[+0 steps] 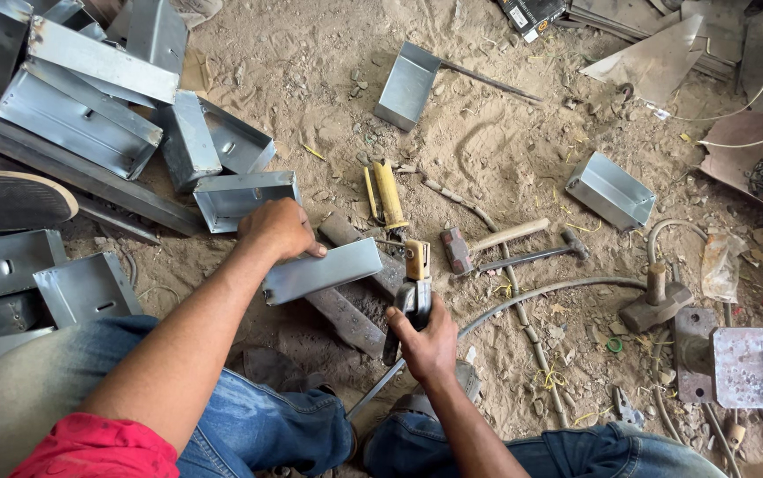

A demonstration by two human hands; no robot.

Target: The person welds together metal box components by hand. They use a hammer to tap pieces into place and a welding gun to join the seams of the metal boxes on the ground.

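One view only, head camera, looking down at a sandy floor. Top edge, a small dark box (pixel 530 15) with a pale label sits among metal sheets, print too small to make out; right side, a crumpled clear plastic wrapper (pixel 720 263) lies by the hose. The held piece is a folded grey sheet-metal channel (pixel 324 270), shiny, rectangular, slightly tilted, lying across a dark steel bar (pixel 355 305) between the knees. Left hand (pixel 280 228) curled down over the channel's upper-left end, fingers wrapped on its edge, pressing it. Right hand (pixel 426 341) closed in a fist around the handle of a welding electrode holder (pixel 415 288), yellow-tan head just beside the channel's right end; contact there I cannot tell. A stack of similar metal boxes (pixel 89 115) is piled upper left, two more lie apart in the sand. A wooden-handled hammer (pixel 488 241) lies right of centre, near a yellow-handled tool (pixel 388 195). Blue jeans, red sleeve at bottom.
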